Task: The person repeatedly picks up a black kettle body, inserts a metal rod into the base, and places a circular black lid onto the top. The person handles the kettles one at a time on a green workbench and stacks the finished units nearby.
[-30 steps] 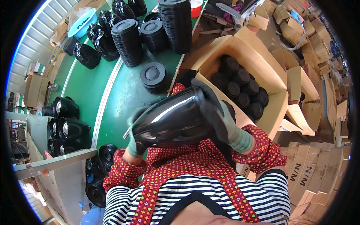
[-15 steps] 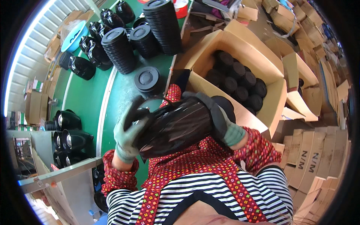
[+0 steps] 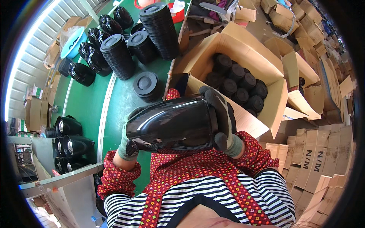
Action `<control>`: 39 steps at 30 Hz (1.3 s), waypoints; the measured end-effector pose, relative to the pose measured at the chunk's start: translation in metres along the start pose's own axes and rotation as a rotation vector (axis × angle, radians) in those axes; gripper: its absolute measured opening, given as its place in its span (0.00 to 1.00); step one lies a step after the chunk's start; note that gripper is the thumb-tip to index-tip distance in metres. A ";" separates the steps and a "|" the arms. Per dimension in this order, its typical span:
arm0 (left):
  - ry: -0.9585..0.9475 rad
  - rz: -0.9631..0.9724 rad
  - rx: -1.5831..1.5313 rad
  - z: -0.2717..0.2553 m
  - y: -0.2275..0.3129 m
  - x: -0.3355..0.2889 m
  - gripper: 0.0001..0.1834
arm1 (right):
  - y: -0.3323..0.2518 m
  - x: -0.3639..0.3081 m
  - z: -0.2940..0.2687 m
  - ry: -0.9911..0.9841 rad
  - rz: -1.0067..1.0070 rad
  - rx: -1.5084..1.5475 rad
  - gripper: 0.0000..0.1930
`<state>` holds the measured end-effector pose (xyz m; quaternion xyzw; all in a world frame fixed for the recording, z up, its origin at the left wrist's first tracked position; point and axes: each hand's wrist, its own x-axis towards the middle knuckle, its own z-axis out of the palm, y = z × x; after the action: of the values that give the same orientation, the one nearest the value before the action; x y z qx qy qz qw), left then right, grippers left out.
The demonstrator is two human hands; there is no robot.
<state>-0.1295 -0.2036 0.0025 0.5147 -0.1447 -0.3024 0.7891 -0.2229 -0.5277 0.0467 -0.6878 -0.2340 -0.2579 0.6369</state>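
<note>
Held sideways before my chest is a glossy black jug body (image 3: 171, 123), its narrow end to the left and its wide end to the right. My left hand (image 3: 128, 133), in a grey-green glove with dark palm, is closed round the narrow end, mostly hidden behind it. At the wide end, my right hand (image 3: 222, 123) grips the rim with its dark gloved fingers spread over it. Whether a cap sits under that palm, I cannot tell. Beyond the jug body, a short stack of round black discs (image 3: 146, 85) lies on the green table (image 3: 121, 102).
Taller stacks of black discs (image 3: 157, 30) and several upright black jugs (image 3: 97, 59) stand farther back. An open carton (image 3: 273, 110) of black cylindrical pieces is at the right. More black shells (image 3: 78, 146) lie at the left, by a metal rail (image 3: 68, 174). A blue basin (image 3: 74, 41) sits far left.
The jug body has turned and steadied, its smooth side now facing up. My right hand has shifted from its upper side onto the wide end; my left hand has slipped behind the narrow end.
</note>
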 end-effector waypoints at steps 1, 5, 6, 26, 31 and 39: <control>0.046 -0.081 -0.130 0.000 -0.005 -0.003 0.38 | -0.005 0.008 -0.002 -0.051 -0.048 -0.028 0.53; 0.134 0.172 0.028 0.050 0.012 0.004 0.38 | -0.018 0.021 -0.011 -0.070 -0.008 0.007 0.44; 0.145 0.224 0.060 0.064 0.021 0.005 0.39 | -0.009 0.004 -0.002 0.051 0.165 0.163 0.40; -0.153 -0.186 -0.248 0.097 -0.039 -0.022 0.35 | -0.071 0.051 -0.015 -0.626 -0.205 -0.195 0.46; -0.081 -0.204 -0.337 0.059 -0.066 -0.011 0.39 | -0.064 0.041 -0.018 -0.314 -0.153 -0.242 0.41; 0.426 0.013 -0.245 0.066 -0.056 0.000 0.30 | 0.005 0.001 -0.030 0.216 0.643 0.257 0.25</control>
<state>-0.1832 -0.2676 -0.0196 0.4663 0.0595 -0.1974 0.8603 -0.2205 -0.5577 0.0447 -0.6095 0.0323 -0.0843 0.7877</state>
